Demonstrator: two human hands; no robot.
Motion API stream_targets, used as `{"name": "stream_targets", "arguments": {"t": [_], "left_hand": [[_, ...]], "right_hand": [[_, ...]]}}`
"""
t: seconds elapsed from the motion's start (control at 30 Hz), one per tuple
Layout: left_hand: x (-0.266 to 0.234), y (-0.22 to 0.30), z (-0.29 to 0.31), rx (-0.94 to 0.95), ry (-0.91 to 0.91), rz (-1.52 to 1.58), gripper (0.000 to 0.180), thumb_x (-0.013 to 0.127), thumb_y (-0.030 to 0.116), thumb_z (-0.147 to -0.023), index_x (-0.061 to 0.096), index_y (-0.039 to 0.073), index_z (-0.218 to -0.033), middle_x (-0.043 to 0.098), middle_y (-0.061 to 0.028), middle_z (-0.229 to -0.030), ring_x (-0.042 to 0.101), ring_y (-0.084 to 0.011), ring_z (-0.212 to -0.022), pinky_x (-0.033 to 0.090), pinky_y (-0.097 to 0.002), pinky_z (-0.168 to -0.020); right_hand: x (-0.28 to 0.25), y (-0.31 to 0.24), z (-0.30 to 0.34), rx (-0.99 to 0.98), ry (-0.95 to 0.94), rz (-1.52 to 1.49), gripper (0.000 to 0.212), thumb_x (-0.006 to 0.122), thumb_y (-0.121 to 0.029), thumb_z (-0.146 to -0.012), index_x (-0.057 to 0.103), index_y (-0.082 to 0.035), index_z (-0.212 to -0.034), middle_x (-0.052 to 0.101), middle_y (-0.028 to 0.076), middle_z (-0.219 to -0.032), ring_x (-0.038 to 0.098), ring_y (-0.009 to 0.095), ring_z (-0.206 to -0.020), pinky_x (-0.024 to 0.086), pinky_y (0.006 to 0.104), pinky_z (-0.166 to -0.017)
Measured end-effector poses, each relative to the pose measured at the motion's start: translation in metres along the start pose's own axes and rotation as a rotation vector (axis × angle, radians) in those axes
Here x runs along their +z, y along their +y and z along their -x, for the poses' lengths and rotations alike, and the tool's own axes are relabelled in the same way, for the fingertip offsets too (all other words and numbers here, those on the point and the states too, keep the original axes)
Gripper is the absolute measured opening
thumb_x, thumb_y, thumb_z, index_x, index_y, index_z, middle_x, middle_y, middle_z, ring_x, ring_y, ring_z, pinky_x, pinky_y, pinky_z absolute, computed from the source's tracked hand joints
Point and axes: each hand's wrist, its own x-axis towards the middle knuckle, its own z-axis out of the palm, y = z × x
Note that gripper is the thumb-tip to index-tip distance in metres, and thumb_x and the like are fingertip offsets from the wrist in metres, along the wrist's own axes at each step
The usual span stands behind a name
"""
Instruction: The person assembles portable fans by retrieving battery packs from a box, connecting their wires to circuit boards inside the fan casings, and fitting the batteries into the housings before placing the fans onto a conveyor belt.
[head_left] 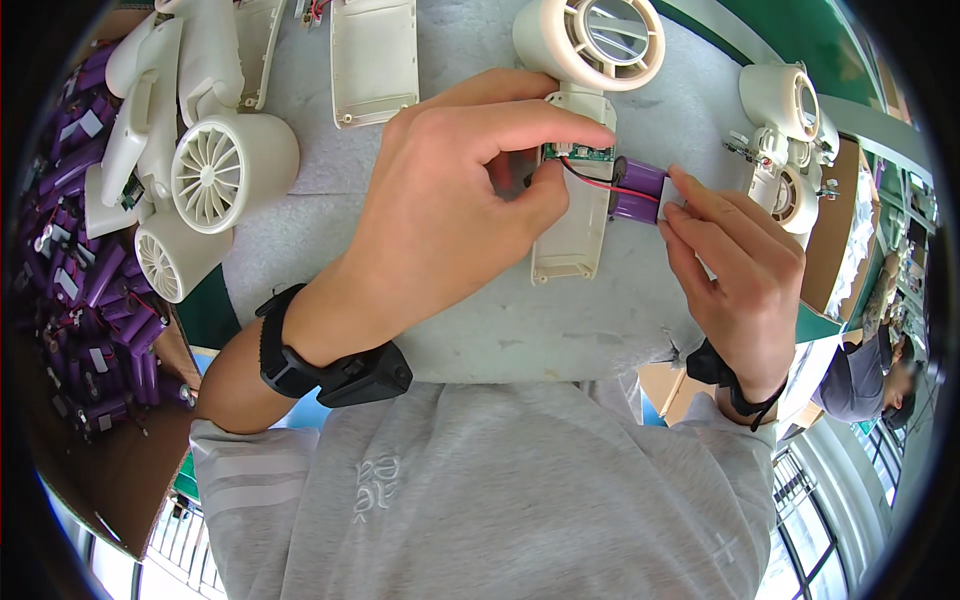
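Observation:
My left hand (450, 190) curves over a cream plastic fan housing with a round head (527, 42) and an open handle shell (565, 245). Its index finger and thumb close around a small green circuit board (590, 153) at the top of the handle. Red and black wires (600, 184) run from the board to a purple battery pack (637, 190) beside the handle. The fingertips of my right hand (740, 250) pinch the pack's white-labelled end. The other fingers of my left hand reach behind the housing, partly hidden.
Cream fan heads and shells (235, 165) crowd the left of the grey work mat (480, 340). A cardboard box of purple battery packs (110, 320) stands far left. An open shell (375, 60) lies at the back; more fan parts (785, 150) sit right. Another person (865, 375) is beyond.

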Motion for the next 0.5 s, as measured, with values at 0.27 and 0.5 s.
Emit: {"name": "stream_targets", "arguments": {"t": [0.27, 0.5], "left_hand": [[-0.002, -0.001, 0.003, 0.019, 0.013, -0.019, 0.035, 0.060, -0.010, -0.076, 0.071, 0.007, -0.105, 0.062, -0.0056, -0.113, 0.055, -0.0053, -0.076, 0.044, -0.0188, -0.064], [-0.014, 0.010, 0.000, 0.037, 0.006, -0.022, 0.034, 0.061, -0.008, -0.076, 0.071, 0.008, -0.103, 0.063, -0.0070, -0.113, 0.057, -0.0065, -0.075, 0.045, -0.0198, -0.063]], "right_hand": [[0.007, -0.008, 0.003, 0.035, 0.054, 0.054, 0.013, 0.070, 0.009, -0.068, 0.066, 0.005, -0.080, 0.071, 0.014, -0.098, 0.068, 0.025, -0.074, 0.055, 0.0305, -0.065], [-0.016, -0.005, -0.002, 0.199, 0.116, -0.107, 0.014, 0.067, 0.009, -0.072, 0.067, 0.006, -0.085, 0.071, 0.014, -0.095, 0.069, 0.019, -0.075, 0.055, 0.0288, -0.068]]}}
